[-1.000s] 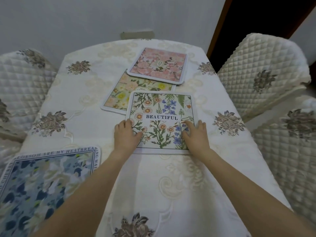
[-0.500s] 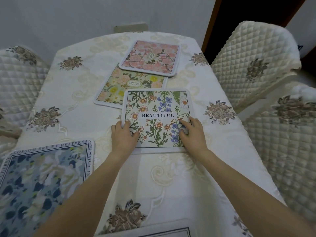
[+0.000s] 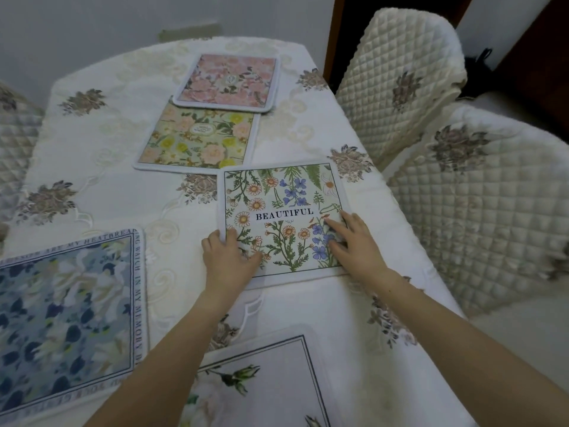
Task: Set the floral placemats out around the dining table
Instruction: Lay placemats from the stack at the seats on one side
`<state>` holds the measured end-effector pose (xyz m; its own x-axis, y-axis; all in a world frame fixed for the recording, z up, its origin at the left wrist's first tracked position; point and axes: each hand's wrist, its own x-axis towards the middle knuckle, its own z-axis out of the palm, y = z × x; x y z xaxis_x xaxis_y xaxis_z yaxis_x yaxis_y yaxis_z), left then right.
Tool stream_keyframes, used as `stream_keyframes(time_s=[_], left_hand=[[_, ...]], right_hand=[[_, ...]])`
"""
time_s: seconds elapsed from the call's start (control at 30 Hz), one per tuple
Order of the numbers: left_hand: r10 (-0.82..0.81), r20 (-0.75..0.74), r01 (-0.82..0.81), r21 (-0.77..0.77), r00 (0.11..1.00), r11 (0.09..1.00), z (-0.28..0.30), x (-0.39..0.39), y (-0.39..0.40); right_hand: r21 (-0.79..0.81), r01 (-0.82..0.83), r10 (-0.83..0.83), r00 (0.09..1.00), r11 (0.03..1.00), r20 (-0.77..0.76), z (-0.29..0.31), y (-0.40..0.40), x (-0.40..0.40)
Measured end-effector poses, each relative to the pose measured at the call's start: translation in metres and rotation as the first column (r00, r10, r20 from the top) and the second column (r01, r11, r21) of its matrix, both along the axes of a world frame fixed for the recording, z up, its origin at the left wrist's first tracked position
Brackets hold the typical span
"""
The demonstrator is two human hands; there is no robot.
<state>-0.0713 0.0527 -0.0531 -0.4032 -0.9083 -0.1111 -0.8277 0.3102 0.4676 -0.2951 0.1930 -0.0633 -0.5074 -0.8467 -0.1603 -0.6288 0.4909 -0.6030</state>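
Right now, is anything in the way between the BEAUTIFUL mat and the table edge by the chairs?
Nothing visible. Both hands, left hand and right hand, rest on the BEAUTIFUL mat; only bare tablecloth lies toward that edge.

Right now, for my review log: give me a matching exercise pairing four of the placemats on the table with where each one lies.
Things:
1. BEAUTIFUL placemat
2. pink placemat
3. blue placemat
4. yellow-flowered placemat

Places:
A. near left, at the table's left edge
B. farthest from the camera
C. under both hands, by the right edge
D. mid-table, its far edge tucked under the pink one

Pairs: 1-C, 2-B, 3-A, 4-D
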Motion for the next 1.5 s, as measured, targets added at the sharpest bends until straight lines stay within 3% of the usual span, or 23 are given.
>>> stream_keyframes(time_s=[0.4,0.87,1.07,1.23,1.5], left_hand=[[-0.064,0.006,0.063,0.018,0.998,0.998,-0.001,-0.015,0.062],[0.036,0.062,-0.035,-0.014,0.997,0.999,-0.005,-0.057,0.122],[0.058,0.088,-0.056,-0.018,0.994,0.998,-0.005,-0.065,0.139],[-0.057,0.252,0.080,-0.081,0.966,0.993,-0.009,-0.059,0.145],[-0.122,0.311,0.131,-0.009,0.943,0.991,0.004,-0.062,0.141]], right_hand=[[0.027,0.071,-0.070,0.997,0.997,-0.026,-0.003,0.072,-0.011],[0.078,-0.093,0.095,0.995,0.993,-0.030,0.005,0.115,-0.062],[0.161,-0.191,0.214,0.966,0.968,-0.143,0.004,0.120,-0.076],[0.189,-0.254,0.305,0.894,0.949,-0.328,0.001,0.122,-0.074],[0.176,-0.263,0.295,0.935,0.949,-0.195,0.010,0.120,-0.073]])
